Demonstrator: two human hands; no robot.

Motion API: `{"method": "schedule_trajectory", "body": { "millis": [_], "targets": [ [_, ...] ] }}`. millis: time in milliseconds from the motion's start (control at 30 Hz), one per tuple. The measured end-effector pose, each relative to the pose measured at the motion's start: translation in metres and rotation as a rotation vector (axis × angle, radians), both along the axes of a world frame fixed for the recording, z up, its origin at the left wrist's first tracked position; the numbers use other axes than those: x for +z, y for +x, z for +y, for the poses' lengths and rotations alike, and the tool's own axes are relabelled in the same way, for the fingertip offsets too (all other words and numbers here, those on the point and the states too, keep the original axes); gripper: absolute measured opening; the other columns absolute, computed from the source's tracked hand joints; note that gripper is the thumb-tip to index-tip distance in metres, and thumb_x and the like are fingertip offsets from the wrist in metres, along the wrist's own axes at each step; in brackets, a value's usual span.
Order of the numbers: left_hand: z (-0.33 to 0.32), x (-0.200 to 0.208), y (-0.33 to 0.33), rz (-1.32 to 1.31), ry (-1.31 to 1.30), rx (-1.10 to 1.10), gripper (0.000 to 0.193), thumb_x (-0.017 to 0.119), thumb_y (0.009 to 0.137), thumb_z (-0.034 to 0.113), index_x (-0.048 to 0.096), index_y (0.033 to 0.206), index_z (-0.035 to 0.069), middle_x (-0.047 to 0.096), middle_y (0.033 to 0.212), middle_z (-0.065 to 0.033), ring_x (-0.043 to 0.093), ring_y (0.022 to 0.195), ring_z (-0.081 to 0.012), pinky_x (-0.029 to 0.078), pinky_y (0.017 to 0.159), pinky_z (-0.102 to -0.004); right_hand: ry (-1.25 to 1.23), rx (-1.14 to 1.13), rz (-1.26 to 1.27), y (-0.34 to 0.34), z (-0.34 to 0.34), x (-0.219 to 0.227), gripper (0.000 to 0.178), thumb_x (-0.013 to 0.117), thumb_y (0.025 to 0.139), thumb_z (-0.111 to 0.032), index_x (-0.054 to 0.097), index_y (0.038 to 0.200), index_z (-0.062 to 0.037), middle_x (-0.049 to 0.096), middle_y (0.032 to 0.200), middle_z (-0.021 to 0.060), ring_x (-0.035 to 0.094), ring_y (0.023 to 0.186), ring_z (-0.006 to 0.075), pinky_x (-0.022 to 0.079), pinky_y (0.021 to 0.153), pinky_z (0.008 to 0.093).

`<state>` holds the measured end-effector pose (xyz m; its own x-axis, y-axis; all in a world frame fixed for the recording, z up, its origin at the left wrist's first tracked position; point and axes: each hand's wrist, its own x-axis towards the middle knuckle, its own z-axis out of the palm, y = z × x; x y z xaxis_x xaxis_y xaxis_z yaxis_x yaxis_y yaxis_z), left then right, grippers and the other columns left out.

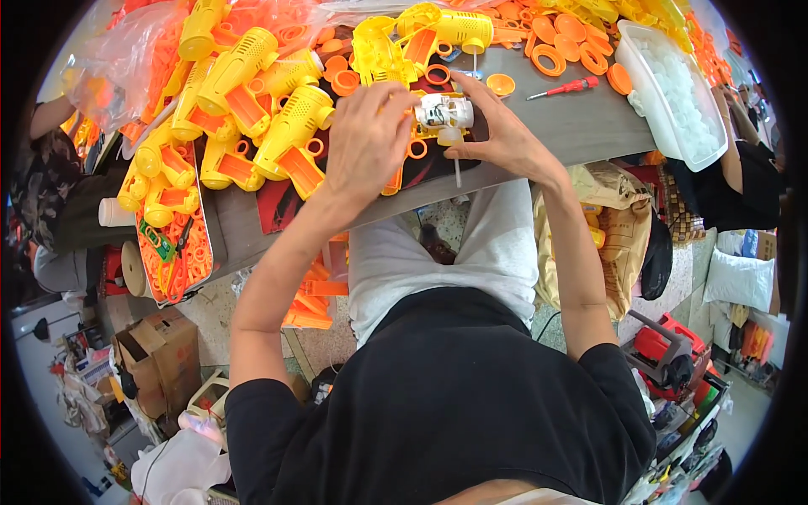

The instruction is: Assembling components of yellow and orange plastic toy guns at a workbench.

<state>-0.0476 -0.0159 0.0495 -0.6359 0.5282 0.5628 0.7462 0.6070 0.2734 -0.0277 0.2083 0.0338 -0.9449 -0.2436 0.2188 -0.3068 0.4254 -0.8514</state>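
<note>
My left hand and my right hand meet over the grey table, both gripping a small white plastic mechanism that sits on a yellow toy housing half. A thin white rod sticks down from it toward the table's near edge. The left fingers curl over the part from the left, and the right thumb and fingers pinch it from the right. Part of the housing is hidden under my hands.
Yellow toy gun shells and orange rings pile at the back and left. A red screwdriver lies right of my hands. A clear bin of white parts stands far right, an orange-parts tray left. Other people sit at both sides.
</note>
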Motion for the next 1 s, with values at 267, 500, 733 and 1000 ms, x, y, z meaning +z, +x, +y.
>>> {"method": "schedule_trajectory", "body": {
  "millis": [267, 500, 733, 1000],
  "targets": [
    [0.023, 0.014, -0.026, -0.159, -0.266, -0.024, 0.028, 0.072, 0.076, 0.015, 0.063, 0.101, 0.008, 0.065, 0.095, -0.0079, 0.063, 0.094, -0.0276, 0.047, 0.080, -0.0406, 0.061, 0.021, -0.107, 0.001, 0.001, -0.002, 0.090, 0.077, 0.070, 0.001, 0.036, 0.150, -0.0099, 0.048, 0.141, 0.0140, 0.044, 0.131, 0.0316, 0.036, 0.112, 0.0393],
    [0.019, 0.015, -0.026, -0.273, -0.308, -0.026, 0.038, 0.075, 0.069, 0.016, 0.060, 0.103, 0.008, 0.059, 0.097, -0.0083, 0.059, 0.098, -0.0290, 0.046, 0.083, -0.0433, -0.024, 0.027, 0.026, 0.003, -0.007, -0.029, 0.089, 0.077, 0.070, -0.001, 0.036, 0.149, -0.0069, 0.047, 0.140, 0.0186, 0.041, 0.134, 0.0347, 0.033, 0.114, 0.0408],
    [0.026, 0.018, -0.022, -0.193, -0.238, 0.041, 0.042, 0.079, 0.068, 0.012, 0.061, 0.105, 0.005, 0.061, 0.096, -0.0116, 0.060, 0.094, -0.0315, 0.047, 0.084, -0.0430, 0.057, 0.030, 0.046, 0.007, -0.005, -0.022, 0.087, 0.075, 0.076, -0.008, 0.031, 0.151, -0.0087, 0.036, 0.150, 0.0191, 0.034, 0.139, 0.0366, 0.031, 0.116, 0.0432],
    [0.008, 0.011, -0.026, -0.265, 0.101, -0.004, 0.025, 0.072, 0.084, 0.009, 0.066, 0.107, 0.001, 0.067, 0.104, -0.0159, 0.064, 0.100, -0.0323, 0.051, 0.087, -0.0386, 0.100, 0.106, 0.004, 0.009, 0.009, -0.008, 0.079, 0.076, 0.083, -0.021, 0.036, 0.150, -0.0096, 0.034, 0.151, 0.0198, 0.033, 0.140, 0.0347, 0.030, 0.117, 0.0416]
  ]
}}
